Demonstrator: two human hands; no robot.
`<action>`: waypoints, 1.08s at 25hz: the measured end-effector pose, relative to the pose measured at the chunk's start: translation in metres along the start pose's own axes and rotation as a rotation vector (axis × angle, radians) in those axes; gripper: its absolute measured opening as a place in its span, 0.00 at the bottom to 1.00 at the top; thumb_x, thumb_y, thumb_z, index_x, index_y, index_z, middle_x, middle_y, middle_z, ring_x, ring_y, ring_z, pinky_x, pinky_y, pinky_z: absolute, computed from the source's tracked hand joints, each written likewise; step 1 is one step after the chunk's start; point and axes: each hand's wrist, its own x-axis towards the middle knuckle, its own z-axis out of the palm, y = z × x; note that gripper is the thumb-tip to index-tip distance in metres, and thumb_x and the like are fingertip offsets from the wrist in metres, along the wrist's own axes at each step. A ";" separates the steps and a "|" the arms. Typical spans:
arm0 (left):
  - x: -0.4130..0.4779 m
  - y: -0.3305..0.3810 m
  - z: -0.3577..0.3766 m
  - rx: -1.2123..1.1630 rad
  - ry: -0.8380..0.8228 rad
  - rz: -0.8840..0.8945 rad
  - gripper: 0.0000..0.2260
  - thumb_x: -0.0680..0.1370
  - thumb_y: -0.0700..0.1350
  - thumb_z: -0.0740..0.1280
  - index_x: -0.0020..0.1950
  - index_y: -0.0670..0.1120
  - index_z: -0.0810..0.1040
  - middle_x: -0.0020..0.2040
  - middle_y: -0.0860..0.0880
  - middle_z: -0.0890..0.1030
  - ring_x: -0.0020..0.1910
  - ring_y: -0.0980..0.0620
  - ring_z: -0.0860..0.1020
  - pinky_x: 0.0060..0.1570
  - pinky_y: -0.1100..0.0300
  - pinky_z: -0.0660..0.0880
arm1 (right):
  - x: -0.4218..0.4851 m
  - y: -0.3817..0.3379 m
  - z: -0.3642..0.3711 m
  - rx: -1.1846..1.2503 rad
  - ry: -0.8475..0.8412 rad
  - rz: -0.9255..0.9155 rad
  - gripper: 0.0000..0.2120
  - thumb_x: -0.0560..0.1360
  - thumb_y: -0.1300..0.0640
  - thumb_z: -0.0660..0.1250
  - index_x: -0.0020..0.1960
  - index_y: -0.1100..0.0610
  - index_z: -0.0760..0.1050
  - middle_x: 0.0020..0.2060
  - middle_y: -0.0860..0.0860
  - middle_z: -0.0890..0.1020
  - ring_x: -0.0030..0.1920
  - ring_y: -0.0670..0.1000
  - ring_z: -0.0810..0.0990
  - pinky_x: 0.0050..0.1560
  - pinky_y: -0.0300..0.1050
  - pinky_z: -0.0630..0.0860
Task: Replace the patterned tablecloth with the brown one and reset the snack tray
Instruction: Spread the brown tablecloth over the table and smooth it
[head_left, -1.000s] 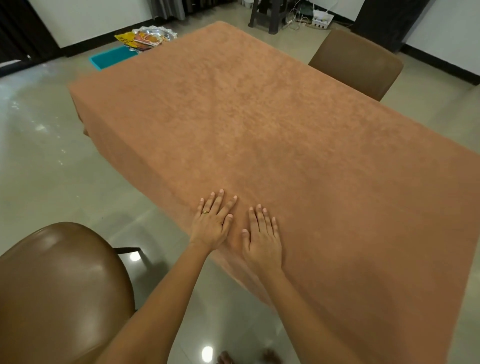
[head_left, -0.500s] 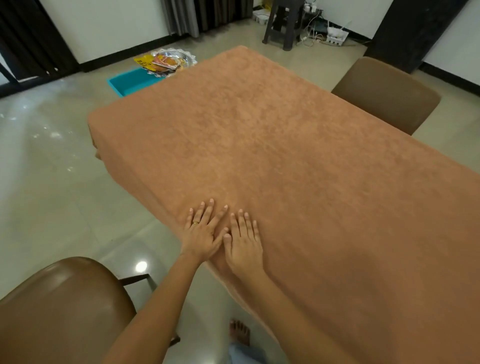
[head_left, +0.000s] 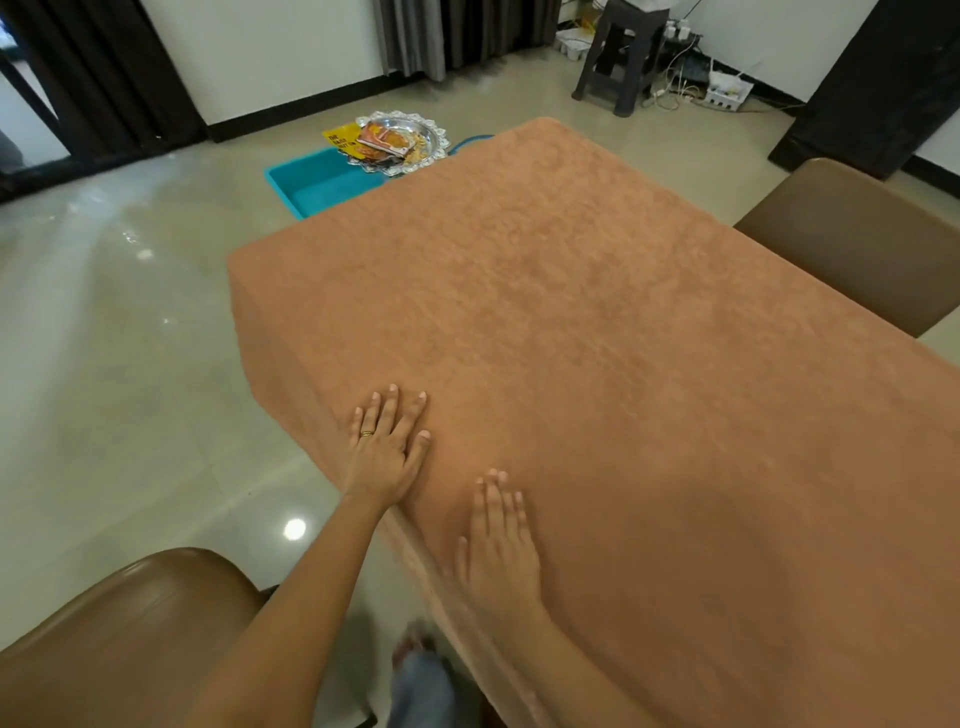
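The brown tablecloth (head_left: 597, 322) covers the whole table and hangs over its near edge. My left hand (head_left: 387, 447) lies flat on it by that edge, fingers straight, a ring on one finger. My right hand (head_left: 501, 545) lies flat on the cloth nearer to me, slightly blurred. The silver snack tray (head_left: 410, 137) with snack packets sits on the floor beyond the table's far corner. No patterned cloth is in view.
A teal bin (head_left: 322, 184) sits on the floor under the tray's edge. A brown chair (head_left: 119, 639) stands at my lower left, another chair (head_left: 852, 244) at the table's right side. A dark stool (head_left: 621, 57) and cables are by the back wall.
My hands have parted: the right has slid back along the cloth toward me while the left stays near the edge. My view has tilted up, showing more of the floor and tray.
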 end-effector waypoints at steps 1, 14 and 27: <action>0.007 -0.005 -0.001 0.001 0.008 0.007 0.28 0.76 0.63 0.41 0.76 0.61 0.54 0.78 0.49 0.52 0.77 0.47 0.50 0.74 0.50 0.42 | 0.024 -0.017 0.004 0.037 -0.031 -0.071 0.28 0.75 0.52 0.53 0.72 0.65 0.65 0.71 0.61 0.66 0.73 0.58 0.64 0.71 0.53 0.56; 0.140 -0.129 -0.047 -0.030 0.024 0.016 0.26 0.77 0.62 0.43 0.76 0.62 0.55 0.78 0.49 0.53 0.77 0.47 0.50 0.73 0.52 0.40 | 0.178 -0.116 0.056 0.007 0.010 0.007 0.28 0.80 0.48 0.46 0.71 0.64 0.66 0.71 0.60 0.68 0.72 0.57 0.65 0.72 0.53 0.53; 0.229 -0.224 -0.079 -0.018 0.061 -0.027 0.26 0.78 0.61 0.43 0.77 0.60 0.53 0.78 0.49 0.54 0.77 0.49 0.50 0.74 0.51 0.42 | 0.274 -0.172 0.090 -0.034 0.002 -0.089 0.28 0.79 0.47 0.51 0.76 0.57 0.57 0.76 0.53 0.59 0.76 0.51 0.54 0.75 0.52 0.52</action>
